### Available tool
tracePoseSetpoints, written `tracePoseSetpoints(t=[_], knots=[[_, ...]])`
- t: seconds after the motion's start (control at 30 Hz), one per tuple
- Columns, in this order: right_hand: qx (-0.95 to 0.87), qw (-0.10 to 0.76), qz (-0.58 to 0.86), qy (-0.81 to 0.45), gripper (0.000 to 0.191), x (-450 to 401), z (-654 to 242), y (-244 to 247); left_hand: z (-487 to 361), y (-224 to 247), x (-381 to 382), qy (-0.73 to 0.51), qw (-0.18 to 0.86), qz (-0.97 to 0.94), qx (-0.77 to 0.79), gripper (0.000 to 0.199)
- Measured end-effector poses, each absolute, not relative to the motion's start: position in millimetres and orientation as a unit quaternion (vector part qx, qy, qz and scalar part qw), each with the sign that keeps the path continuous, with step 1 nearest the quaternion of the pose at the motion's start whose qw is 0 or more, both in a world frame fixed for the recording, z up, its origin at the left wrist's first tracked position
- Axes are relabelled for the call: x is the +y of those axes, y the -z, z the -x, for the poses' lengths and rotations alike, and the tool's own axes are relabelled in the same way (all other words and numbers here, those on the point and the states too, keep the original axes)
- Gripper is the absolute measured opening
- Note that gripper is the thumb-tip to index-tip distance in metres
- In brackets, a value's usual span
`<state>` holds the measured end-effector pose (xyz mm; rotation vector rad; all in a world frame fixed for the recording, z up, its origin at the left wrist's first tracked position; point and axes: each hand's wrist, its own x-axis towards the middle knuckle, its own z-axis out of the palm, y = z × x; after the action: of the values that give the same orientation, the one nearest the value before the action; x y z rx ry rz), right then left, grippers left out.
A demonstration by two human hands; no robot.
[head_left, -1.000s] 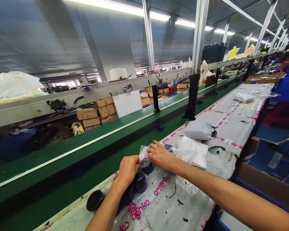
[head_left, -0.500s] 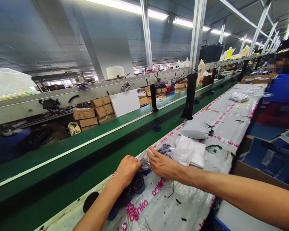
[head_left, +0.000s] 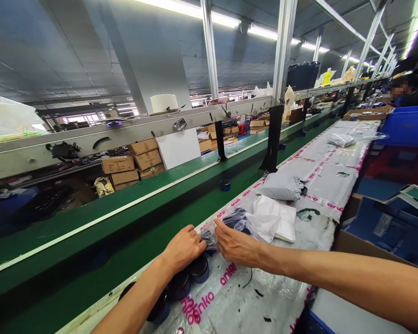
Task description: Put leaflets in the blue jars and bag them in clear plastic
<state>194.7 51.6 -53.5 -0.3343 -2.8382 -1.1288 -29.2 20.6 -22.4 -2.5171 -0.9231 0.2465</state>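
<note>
Between my two hands is a clear plastic bag (head_left: 209, 235), crumpled, with dark contents that I cannot make out. My left hand (head_left: 185, 248) has its fingers curled on the bag's left side. From the right, my right hand (head_left: 235, 243) pinches the bag with thumb and fingers close together. Below my left hand stand several dark blue round pieces with black tops, one of them a round piece (head_left: 199, 270) close under the fingers; my forearm partly covers others. Just beyond my right hand lies more clear plastic over dark pieces (head_left: 239, 219).
A white folded pad (head_left: 280, 215) and a grey plastic packet (head_left: 282, 187) lie on the plastic-covered bench (head_left: 251, 301). Alongside runs a green conveyor belt (head_left: 153, 218) carrying a small blue round piece (head_left: 225, 185). A cardboard box (head_left: 355, 250) with blue contents stands at right.
My left hand has shifted slightly, and its forearm moved left, uncovering more of a dark round piece. My right hand's fingers have drawn closer together on the bag.
</note>
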Motion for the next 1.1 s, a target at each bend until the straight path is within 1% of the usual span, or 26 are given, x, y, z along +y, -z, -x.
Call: tracePoseSetpoints(t=[0.1,0.27,0.4,0.6,0.67,0.77,0.83,0.93,1.1], knots=[[-0.913,0.001,0.096,0.396,0.029,49,-194,55,28,21,22,-0.104,0.224,0.916,-0.316,0.013],[-0.907,-0.076,0.089,0.405,0.031,48,-183,57,25,18,25,-0.118,0.211,0.917,-0.316,0.014],[-0.91,-0.062,0.11,0.395,0.033,50,-179,60,24,15,25,-0.112,0.176,0.915,-0.345,0.018],[-0.967,-0.038,0.162,0.192,0.022,53,-173,65,21,14,30,-0.069,0.078,0.897,-0.43,0.018],[-0.97,-0.028,0.178,0.162,0.021,57,-167,60,24,13,35,-0.042,0.042,0.877,-0.478,0.018],[-0.968,-0.013,0.225,0.11,0.018,66,-158,49,32,12,43,0.004,-0.011,0.833,-0.554,0.012],[-0.961,-0.008,0.266,0.075,0.016,73,-153,40,37,14,50,0.036,-0.05,0.8,-0.597,0.017],[-0.941,0.007,0.337,0.02,0.019,84,-149,28,39,19,59,0.076,-0.114,0.747,-0.651,0.025],[-0.888,0.036,0.447,-0.105,0.031,110,-145,14,31,28,72,0.13,-0.212,0.639,-0.727,0.027]])
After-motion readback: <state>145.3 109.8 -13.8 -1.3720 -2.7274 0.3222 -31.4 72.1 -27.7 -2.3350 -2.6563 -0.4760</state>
